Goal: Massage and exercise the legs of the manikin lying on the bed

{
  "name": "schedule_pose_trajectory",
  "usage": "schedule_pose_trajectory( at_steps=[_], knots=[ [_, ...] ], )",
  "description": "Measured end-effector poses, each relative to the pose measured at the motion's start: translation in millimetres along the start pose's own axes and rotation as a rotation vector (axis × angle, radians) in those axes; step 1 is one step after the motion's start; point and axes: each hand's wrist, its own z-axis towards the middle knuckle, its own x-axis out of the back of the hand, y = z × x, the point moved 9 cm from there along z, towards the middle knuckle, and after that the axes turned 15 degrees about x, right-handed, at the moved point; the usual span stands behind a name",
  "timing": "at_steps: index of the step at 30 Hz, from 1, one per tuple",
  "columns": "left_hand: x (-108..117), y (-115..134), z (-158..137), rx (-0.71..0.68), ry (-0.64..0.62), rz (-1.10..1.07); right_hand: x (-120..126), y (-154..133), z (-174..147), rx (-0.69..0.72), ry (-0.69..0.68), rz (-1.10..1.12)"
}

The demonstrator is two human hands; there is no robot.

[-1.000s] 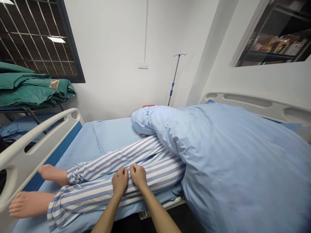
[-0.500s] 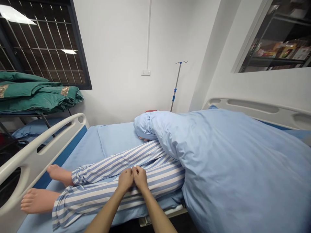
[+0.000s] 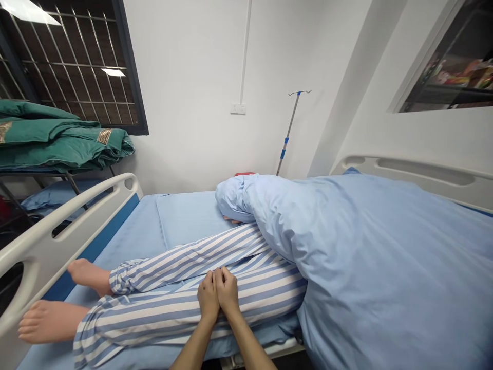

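Note:
My left hand [image 3: 208,296] and my right hand [image 3: 227,290] are pressed side by side, both closed with fingers curled in. No object shows in either. They are over the near thigh of blue-and-white striped trousers [image 3: 154,313], worn by a manikin-like figure lying on the bed; whether they rest on the cloth I cannot tell. Its smooth bare feet [image 3: 54,321] point left. A light blue quilt [image 3: 365,246], folded back on the right, hides the upper body. Part of a hand [image 3: 231,220] shows under the quilt's far edge.
The bed's pale end board [image 3: 92,205] stands at the left, with a side rail [image 3: 423,169] at the far right. Behind the bed are an IV pole [image 3: 288,133] and a wall socket [image 3: 238,109]. Green folded bedding [image 3: 65,144] lies on a rack under the barred window.
The view has shifted a little to the right. My hands have moved slightly right along the striped leg and sit closer together, still closed. The quilt and legs look unchanged.

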Motion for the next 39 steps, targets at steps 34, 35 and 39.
schedule_pose_trajectory(
  at_steps=[34,35,39],
  knots=[
    [5.6,23.1,0.6,0.055,-0.053,0.054,38.8,3.7,14.4,0.105,-0.093,-0.319],
    [8.8,30.0,4.0,0.069,-0.05,0.0,40.4,4.7,15.3,0.098,-0.077,-0.279],
    [13.5,59.7,8.0,0.055,-0.013,-0.229,46.7,13.0,18.5,0.049,-0.005,-0.102]
  ],
)
